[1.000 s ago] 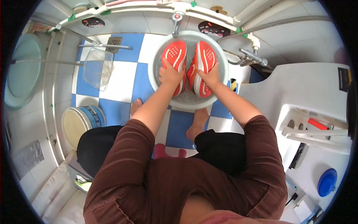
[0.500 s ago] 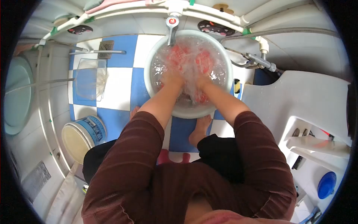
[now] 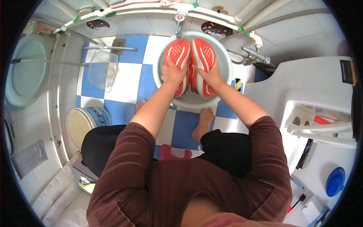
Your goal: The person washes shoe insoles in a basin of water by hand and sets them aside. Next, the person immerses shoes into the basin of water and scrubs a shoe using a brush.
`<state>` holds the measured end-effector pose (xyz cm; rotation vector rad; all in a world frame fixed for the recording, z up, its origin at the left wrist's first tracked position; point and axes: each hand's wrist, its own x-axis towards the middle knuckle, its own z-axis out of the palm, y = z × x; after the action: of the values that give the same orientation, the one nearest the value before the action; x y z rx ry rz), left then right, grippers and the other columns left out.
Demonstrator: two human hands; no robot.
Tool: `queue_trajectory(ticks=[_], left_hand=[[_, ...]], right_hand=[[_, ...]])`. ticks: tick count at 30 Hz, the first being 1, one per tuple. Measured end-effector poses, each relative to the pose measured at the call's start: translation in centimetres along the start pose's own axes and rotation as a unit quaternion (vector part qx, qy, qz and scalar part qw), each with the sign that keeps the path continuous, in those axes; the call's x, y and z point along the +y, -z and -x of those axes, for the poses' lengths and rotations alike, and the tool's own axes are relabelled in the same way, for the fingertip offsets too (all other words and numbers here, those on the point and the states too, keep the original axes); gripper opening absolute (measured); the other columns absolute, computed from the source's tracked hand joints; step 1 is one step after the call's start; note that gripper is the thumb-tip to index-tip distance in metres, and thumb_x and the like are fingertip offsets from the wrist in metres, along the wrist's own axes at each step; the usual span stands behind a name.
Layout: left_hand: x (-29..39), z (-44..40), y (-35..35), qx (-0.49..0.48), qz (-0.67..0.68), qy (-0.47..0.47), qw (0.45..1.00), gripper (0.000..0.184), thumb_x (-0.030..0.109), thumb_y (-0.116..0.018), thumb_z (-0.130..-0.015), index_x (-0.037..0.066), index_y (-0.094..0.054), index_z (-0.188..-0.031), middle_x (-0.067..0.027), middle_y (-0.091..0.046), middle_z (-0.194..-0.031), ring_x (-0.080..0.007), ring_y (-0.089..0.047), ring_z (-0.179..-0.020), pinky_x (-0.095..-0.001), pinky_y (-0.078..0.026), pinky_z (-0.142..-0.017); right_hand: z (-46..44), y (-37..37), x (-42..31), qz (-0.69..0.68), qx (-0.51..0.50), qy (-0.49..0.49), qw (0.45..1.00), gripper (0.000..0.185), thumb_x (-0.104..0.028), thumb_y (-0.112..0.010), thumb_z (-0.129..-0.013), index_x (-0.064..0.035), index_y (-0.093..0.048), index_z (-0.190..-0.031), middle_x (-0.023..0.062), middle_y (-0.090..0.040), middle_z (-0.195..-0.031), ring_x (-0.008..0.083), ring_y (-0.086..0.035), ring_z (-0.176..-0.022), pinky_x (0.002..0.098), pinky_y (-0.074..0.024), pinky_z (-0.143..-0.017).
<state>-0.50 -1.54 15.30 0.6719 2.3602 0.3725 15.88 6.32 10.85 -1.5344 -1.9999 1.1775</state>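
Head view: the faucet (image 3: 179,25) overhung the far rim of the basin (image 3: 156,67), presumably to feed it. Within the basin's outline, the left hand (image 3: 175,72) held the left red shoe (image 3: 178,49), and the right hand (image 3: 211,75) the right red shoe (image 3: 203,50), fingers wrapped around each midsection, soles up, probably for balanced control.

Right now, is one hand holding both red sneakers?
No, the left hand grips one red sneaker while the right hand grips the other red sneaker.

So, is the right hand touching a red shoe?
Touching. The head view shows the right hand clasping one red shoe near its middle, no gap showing.
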Motion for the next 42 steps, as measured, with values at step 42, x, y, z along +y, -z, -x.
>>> queue_trajectory(ticks=[42], left_hand=[[0.4,-1.7,-4.6,-0.02,-0.069,0.016,0.997,0.105,0.038,-0.07,-0.071,0.013,-0.001,-0.145,-0.0214,-0.034,-0.132,-0.0374,-0.036,-0.124,-0.046,-0.036,-0.099]], right_hand=[[0.5,-3.2,2.8,0.065,-0.039,-0.164,0.983,0.109,-0.048,-0.07,-0.069,0.0016,-0.004,-0.141,0.0306,-0.037,-0.132,0.0433,-0.04,-0.122,0.0436,-0.0344,-0.101]])
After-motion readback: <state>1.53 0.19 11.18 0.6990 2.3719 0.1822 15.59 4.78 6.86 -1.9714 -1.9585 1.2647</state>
